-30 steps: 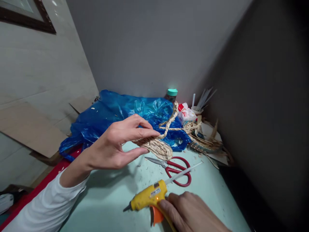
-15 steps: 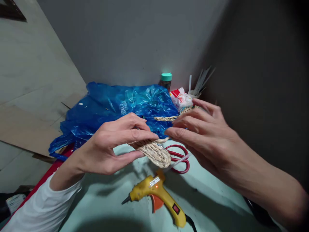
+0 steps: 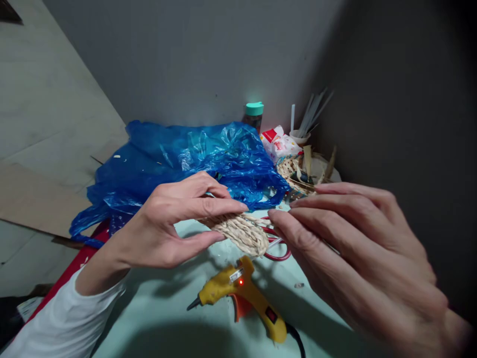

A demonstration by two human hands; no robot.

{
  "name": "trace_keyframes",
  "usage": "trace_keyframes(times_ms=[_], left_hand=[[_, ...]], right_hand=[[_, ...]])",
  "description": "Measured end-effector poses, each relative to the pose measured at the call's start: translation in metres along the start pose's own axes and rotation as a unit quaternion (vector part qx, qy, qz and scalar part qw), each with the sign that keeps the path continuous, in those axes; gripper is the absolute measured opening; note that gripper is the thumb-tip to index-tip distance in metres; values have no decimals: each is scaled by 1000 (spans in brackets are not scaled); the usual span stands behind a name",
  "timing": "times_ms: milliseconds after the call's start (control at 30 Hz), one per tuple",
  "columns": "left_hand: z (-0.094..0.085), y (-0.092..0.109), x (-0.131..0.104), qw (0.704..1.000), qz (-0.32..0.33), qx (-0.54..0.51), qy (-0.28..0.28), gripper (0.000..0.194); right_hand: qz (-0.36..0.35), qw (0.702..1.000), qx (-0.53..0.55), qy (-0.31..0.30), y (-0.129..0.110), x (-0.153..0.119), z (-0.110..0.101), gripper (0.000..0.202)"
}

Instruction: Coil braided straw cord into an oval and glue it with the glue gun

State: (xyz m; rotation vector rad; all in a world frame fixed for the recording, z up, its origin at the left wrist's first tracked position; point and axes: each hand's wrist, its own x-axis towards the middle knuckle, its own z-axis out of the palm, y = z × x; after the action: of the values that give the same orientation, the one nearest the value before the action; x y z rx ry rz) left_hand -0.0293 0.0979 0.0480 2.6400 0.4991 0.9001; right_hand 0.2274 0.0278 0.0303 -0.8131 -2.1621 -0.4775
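A coiled oval piece of braided straw [image 3: 244,236] is pinched between the thumb and fingers of my left hand [image 3: 179,223], its rounded end pointing right. From its upper edge a strand of the same straw braid [image 3: 261,220] runs to the fingertips of my right hand [image 3: 346,243], which are closed around it. Below the coil lies a yellow hot glue gun [image 3: 238,293] with a red light lit, its dark nozzle pointing left. Red-handled scissors [image 3: 279,256] sit behind it, partly hidden by the coil and my right hand.
A crumpled blue plastic bag [image 3: 186,149] covers the table's back left. Behind stand a jar with a turquoise lid [image 3: 254,109], a red-and-white packet [image 3: 279,141] and a cup of glue sticks [image 3: 300,135]. At the right is a woven basket [image 3: 288,169] with scraps. The glue gun's black cord [image 3: 296,340] trails forward.
My right hand has moved right and down, away from the coil, uncovering the basket. The loose braid end that showed above the right hand is out of sight. My left hand keeps its hold.
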Motion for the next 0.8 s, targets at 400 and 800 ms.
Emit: trace_keyframes(times_ms=[400,800], left_hand=[[4,-1,1,1000,-18,5,9,44],[3,-3,1,1000,-21,0,10,43]], right_hand=[[28,999,21,-6,-3,-7,5,19],[69,997,21,6,-8,-9,4,18]])
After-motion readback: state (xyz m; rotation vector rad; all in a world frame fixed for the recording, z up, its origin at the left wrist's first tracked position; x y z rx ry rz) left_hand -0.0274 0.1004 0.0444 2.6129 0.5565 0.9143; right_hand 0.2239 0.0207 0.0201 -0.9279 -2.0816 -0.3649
